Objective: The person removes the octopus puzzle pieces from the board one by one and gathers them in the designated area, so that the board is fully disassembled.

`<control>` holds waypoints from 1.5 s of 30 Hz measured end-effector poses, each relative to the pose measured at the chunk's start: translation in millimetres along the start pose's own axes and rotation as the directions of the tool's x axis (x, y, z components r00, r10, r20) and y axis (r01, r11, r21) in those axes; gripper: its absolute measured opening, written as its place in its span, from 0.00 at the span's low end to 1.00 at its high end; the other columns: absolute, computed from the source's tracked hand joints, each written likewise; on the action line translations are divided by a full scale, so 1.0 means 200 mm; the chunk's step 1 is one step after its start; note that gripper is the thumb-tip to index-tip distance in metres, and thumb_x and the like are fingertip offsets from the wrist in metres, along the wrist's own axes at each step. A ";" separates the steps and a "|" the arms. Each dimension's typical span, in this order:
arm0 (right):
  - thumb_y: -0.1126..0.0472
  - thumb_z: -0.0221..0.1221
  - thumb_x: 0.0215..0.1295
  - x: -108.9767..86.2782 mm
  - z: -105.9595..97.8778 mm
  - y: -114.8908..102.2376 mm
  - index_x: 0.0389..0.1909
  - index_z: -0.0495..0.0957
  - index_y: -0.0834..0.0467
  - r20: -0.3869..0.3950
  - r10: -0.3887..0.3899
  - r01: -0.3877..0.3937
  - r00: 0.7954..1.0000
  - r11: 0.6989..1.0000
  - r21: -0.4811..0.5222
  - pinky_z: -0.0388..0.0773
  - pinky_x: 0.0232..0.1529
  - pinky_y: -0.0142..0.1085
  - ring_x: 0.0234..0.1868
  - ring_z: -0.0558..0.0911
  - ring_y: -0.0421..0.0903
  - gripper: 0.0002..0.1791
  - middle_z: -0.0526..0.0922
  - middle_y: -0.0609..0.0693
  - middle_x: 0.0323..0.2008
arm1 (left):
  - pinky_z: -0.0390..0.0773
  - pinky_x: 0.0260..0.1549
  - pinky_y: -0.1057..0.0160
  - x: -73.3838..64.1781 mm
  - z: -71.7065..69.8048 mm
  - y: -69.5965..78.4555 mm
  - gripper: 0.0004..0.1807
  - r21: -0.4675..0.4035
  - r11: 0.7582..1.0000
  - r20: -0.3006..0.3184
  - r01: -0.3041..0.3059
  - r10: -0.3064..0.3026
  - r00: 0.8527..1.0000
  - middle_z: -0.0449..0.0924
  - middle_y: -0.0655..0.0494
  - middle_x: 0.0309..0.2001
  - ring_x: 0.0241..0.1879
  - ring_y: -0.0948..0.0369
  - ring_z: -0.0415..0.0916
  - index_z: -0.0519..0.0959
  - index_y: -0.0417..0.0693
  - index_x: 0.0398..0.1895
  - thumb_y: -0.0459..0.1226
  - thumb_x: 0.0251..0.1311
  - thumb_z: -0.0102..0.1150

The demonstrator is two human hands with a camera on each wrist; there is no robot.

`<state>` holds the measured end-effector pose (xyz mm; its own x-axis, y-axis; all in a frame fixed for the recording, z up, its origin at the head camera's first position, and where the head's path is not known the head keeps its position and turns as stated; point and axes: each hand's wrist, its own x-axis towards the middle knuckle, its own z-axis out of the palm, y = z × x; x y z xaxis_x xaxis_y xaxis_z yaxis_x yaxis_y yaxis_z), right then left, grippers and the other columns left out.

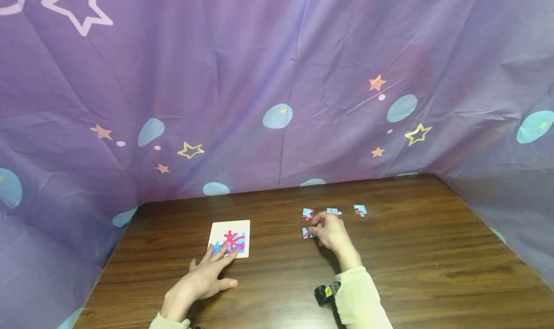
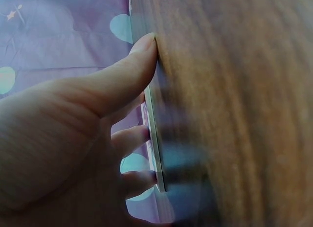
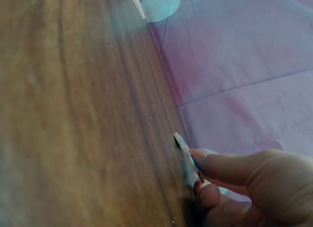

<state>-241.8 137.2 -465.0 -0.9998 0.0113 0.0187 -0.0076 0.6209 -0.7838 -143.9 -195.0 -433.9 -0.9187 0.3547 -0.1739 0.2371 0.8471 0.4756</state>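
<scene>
A white puzzle board [image 1: 220, 228] lies on the left half of the table, with pink and blue pieces [image 1: 235, 242] fitted along its lower part. My left hand [image 1: 201, 278] rests its spread fingers on the board's near edge, thumb out to the side on the table. Over on the right, my right hand [image 1: 331, 233] pinches a blue and pink puzzle piece [image 1: 306, 233] by its right side. In the right wrist view this piece [image 3: 183, 146] is tipped up at the tabletop between thumb and fingers.
Behind the right hand lie more loose puzzle pieces: one at the left [image 1: 308, 213], a middle piece [image 1: 333, 211] partly covered by the hand, and one at the right [image 1: 360, 210]. A purple patterned curtain [image 1: 242, 165] borders the brown wooden table [image 1: 411, 233].
</scene>
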 end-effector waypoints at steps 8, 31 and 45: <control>0.60 0.67 0.60 -0.01 -0.01 -0.02 0.32 0.78 0.59 -0.011 0.001 -0.001 1.000 0.998 0.055 0.75 0.15 0.35 0.11 0.75 0.42 0.08 0.75 0.48 0.18 | 0.39 0.56 0.20 0.00 -0.01 0.00 0.39 -0.005 1.000 -0.001 0.001 -0.001 1.000 0.49 0.47 0.76 0.73 0.37 0.37 0.65 0.53 0.72 0.51 0.57 0.64; 0.61 0.60 0.67 -0.07 0.08 -0.26 0.34 0.79 0.57 0.138 -0.236 0.207 0.962 0.959 0.195 0.72 0.21 0.35 0.17 0.76 0.45 0.04 0.78 0.55 0.22 | 0.40 0.55 0.20 0.00 0.01 -0.01 0.40 -0.004 1.000 -0.050 0.021 -0.021 0.999 0.48 0.38 0.75 0.73 0.35 0.40 0.67 0.52 0.71 0.50 0.55 0.67; 0.58 0.61 0.67 -0.08 0.24 -0.39 0.34 0.79 0.54 0.238 -0.329 0.290 0.914 0.939 0.185 0.76 0.24 0.35 0.20 0.80 0.45 0.04 0.81 0.47 0.25 | 0.38 0.56 0.21 0.00 0.01 0.01 0.39 -0.024 0.999 -0.019 0.049 -0.049 0.999 0.42 0.28 0.73 0.73 0.36 0.37 0.67 0.52 0.71 0.50 0.55 0.66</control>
<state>-226.9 51.4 -433.1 -0.9160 -0.3805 0.1270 -0.3006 0.4412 -0.8456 -143.5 -192.8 -435.1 -0.9350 0.3051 -0.1807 0.1844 0.8537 0.4871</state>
